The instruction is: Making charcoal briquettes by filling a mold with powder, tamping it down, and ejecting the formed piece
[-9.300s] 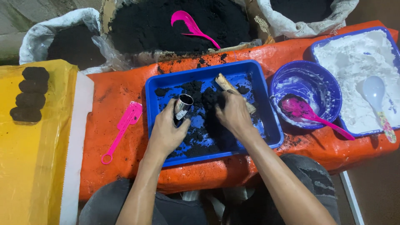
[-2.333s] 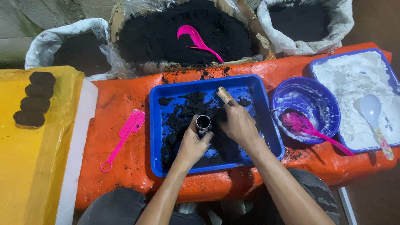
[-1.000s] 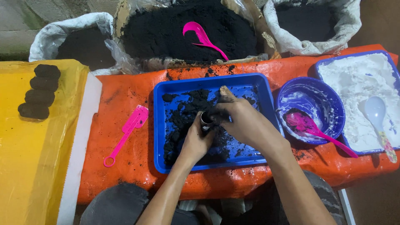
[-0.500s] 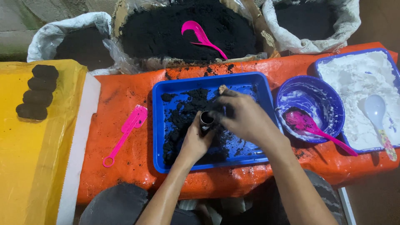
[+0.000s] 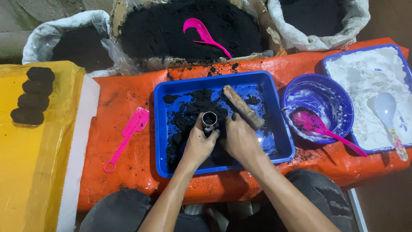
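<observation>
While both hands work in the blue tray, the scene reads as follows.

Left hand: the left hand (image 5: 198, 144) has its grip clenched round a short metal tube (image 5: 209, 121), held upright with its open end facing up, over the black powder (image 5: 189, 111) in the blue tray (image 5: 274, 137).

Right hand: the right hand (image 5: 240, 139) lies just beside the tube, fingers curled down into the powder; whether it pinches any cannot be told.

Change: half a second ago the right hand covered the tube's mouth; now it has drawn back and the open rim shows, so the pressing of powder into the tube looks paused, not finished.

Wooden stick: a wooden stick (image 5: 243, 106) rests slantwise in the tray, just beyond the right hand, untouched.

Surface: an orange sheet (image 5: 124, 99) covers the tabletop; a pink scraper (image 5: 128, 136) lies left of the tray, a blue bowl (image 5: 339, 101) with a pink spoon (image 5: 319, 128) right of it, then a tray of white powder (image 5: 365, 73).

Room: sacks of black powder (image 5: 171, 25) stand behind; four dark pressed cakes (image 5: 33, 95) sit on a yellow sheet (image 5: 34, 172) at left.
</observation>
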